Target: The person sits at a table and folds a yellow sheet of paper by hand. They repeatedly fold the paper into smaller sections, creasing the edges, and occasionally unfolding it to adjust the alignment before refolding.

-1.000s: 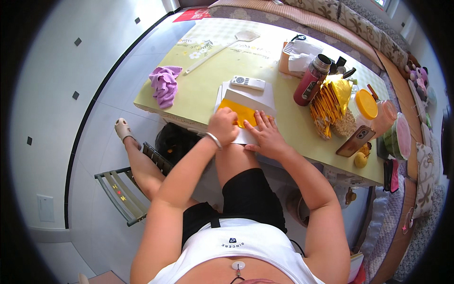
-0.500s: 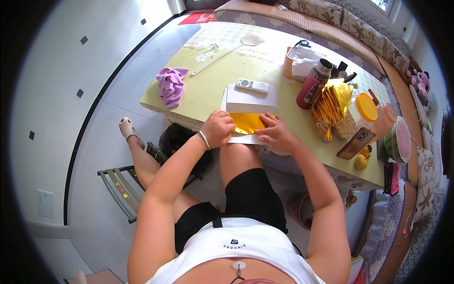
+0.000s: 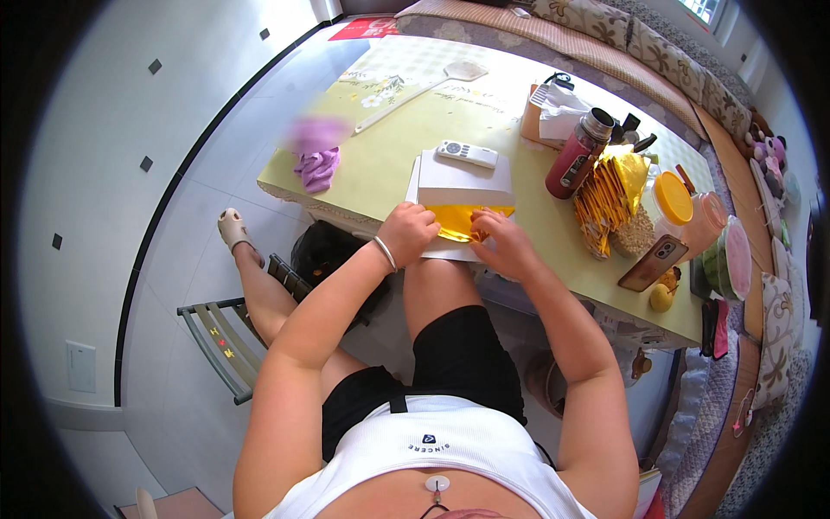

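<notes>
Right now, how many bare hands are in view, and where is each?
2: the left hand at the left end of the gold sheet, the right hand toward its right end. No other hand shows.

Your left hand has room leftward up to the purple cloth; the remote control obstructs ahead, the vacuum flask and gold packets rightward.

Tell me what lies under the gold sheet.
White paper shows past the near edge of the gold sheet, between the left hand and right hand. Whatever is directly beneath the gold is covered and cannot be seen.
</notes>
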Demonstrator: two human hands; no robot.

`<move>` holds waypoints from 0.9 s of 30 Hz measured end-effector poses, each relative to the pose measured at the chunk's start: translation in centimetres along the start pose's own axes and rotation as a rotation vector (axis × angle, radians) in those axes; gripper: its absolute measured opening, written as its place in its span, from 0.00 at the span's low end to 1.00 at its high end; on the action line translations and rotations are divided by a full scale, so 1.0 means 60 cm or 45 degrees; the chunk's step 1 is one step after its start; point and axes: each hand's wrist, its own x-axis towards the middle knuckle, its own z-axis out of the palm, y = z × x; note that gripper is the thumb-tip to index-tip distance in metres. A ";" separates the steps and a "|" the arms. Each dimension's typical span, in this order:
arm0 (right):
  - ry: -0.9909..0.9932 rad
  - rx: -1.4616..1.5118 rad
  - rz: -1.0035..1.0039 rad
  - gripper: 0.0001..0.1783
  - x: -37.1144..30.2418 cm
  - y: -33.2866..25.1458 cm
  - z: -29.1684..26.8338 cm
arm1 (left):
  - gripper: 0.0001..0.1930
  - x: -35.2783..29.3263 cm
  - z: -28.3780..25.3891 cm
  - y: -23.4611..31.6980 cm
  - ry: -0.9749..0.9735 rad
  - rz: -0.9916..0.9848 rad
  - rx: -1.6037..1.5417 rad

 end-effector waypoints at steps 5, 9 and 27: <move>0.183 -0.255 0.066 0.12 0.011 -0.004 0.055 | 0.08 0.009 -0.019 0.010 0.087 -0.234 -0.431; 0.312 -0.356 0.087 0.14 0.011 0.000 0.093 | 0.05 -0.008 0.018 -0.031 0.158 -0.549 -0.646; 0.466 -0.399 0.261 0.09 0.021 -0.010 0.111 | 0.09 0.043 0.049 -0.045 0.109 -0.749 -0.492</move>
